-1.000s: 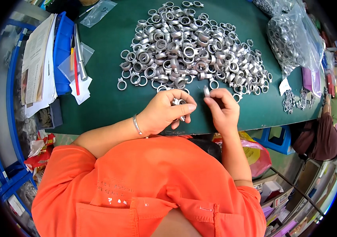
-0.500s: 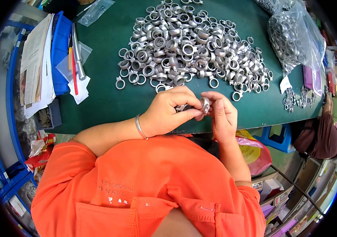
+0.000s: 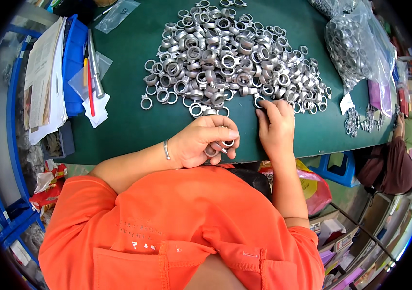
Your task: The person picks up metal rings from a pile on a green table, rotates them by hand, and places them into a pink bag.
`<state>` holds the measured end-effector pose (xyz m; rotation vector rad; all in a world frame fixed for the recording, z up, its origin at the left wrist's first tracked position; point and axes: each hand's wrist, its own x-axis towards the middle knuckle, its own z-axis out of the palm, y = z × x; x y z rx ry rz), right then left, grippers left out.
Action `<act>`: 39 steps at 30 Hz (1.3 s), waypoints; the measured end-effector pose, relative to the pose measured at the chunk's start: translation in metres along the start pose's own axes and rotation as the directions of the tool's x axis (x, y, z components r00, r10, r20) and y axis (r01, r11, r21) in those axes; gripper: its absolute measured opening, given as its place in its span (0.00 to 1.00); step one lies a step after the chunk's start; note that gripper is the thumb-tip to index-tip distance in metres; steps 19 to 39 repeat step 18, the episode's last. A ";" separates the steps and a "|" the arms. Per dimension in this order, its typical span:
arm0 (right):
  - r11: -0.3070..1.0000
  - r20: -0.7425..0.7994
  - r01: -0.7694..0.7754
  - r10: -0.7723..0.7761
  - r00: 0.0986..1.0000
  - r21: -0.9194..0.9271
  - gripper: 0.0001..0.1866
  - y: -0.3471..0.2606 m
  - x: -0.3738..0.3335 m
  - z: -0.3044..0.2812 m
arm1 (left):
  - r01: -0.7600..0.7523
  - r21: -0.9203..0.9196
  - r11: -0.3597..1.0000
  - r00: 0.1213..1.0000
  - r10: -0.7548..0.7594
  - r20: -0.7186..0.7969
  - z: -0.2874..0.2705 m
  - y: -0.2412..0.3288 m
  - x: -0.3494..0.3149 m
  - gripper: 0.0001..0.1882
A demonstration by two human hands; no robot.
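My left hand (image 3: 207, 140), with a silver bangle at its wrist, is curled closed around a few small grey metal rings (image 3: 211, 151) by the table's near edge. Parts of these rings show between its fingers; the rest is hidden in the palm. Further right, my right hand (image 3: 278, 126) rests low over the table, thumb and forefinger at the edge of a single metal ring (image 3: 258, 101). That ring lies flat just in front of a large heap of similar rings (image 3: 220, 60), many with a small lug on the side.
The heap covers the middle of the green table (image 3: 124, 82). Left are a blue tray (image 3: 73, 67), papers (image 3: 44, 72), a red pen (image 3: 91, 96) and a metal rod (image 3: 95, 67). A clear bag of rings (image 3: 348, 46) stands right; another person's arm (image 3: 399, 130) shows at the far right.
My hands, which were together over a ring, have parted. The left has drawn slightly back with rings in it; the right has moved forward to a ring on the table.
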<state>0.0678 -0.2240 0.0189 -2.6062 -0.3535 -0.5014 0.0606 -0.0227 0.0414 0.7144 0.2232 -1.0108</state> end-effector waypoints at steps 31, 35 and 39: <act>0.212 0.453 -0.490 0.202 0.868 0.845 0.11 -0.027 -0.020 -0.022 | -0.552 0.748 0.368 0.760 0.592 0.270 -0.001 -0.001 0.003 0.06; 0.212 0.453 -0.490 0.202 0.868 0.845 0.11 -0.027 -0.020 -0.022 | -0.552 0.748 0.368 0.760 0.592 0.270 -0.001 -0.001 0.003 0.06; 0.212 0.453 -0.490 0.202 0.868 0.845 0.11 -0.027 -0.020 -0.022 | -0.552 0.748 0.368 0.760 0.592 0.270 -0.001 -0.001 0.003 0.06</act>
